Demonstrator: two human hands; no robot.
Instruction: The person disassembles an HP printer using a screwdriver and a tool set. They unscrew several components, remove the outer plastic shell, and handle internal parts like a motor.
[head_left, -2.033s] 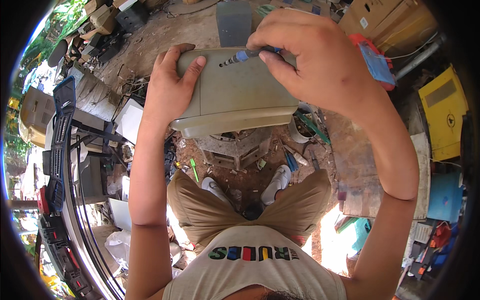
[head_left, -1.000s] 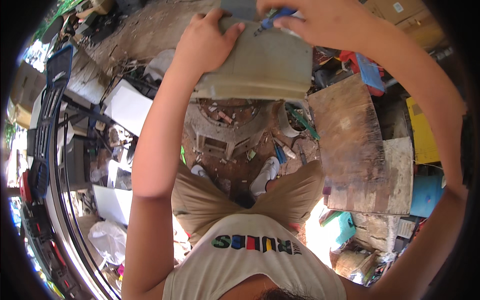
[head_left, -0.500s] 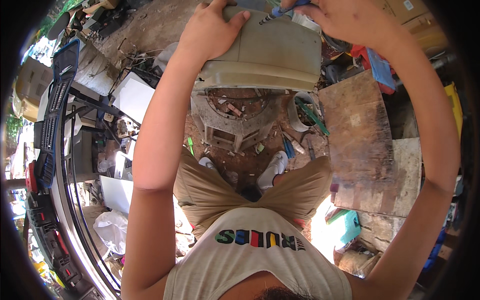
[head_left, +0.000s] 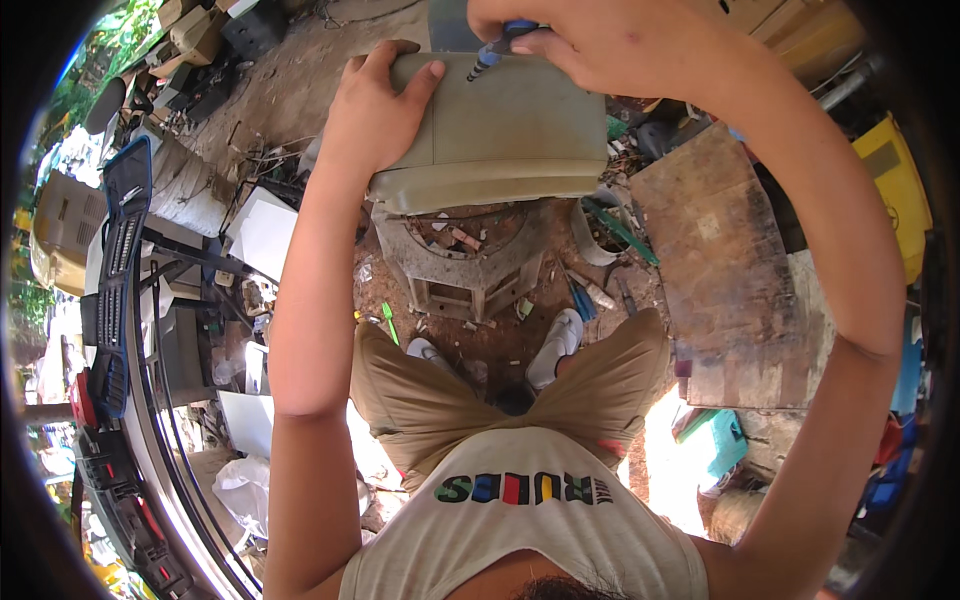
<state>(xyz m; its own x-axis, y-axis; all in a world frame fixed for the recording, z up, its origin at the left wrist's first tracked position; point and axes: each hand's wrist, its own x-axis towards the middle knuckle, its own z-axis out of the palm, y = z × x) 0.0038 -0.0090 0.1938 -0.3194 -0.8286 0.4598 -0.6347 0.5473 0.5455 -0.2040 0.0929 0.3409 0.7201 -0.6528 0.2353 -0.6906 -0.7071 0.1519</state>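
Work seems unfinished: the boxy olive plastic casing [head_left: 520, 120] looks closed — right hand [head_left: 600, 42] pinching a slim blue-and-black screwdriver [head_left: 486, 60] at its top, left hand [head_left: 375, 112] clasping its edge.

Bold multicoloured lettering [head_left: 525, 488] crosses the pale shirt [head_left: 520, 530].

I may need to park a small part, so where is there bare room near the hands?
Barest is the stained wooden board, between the bucket on its left and the right forearm. On the casing, a smaller patch lies between the screwdriver and the casing's right edge. Crowded: the littered ground around the grey stand, and the left side, full of scrap.
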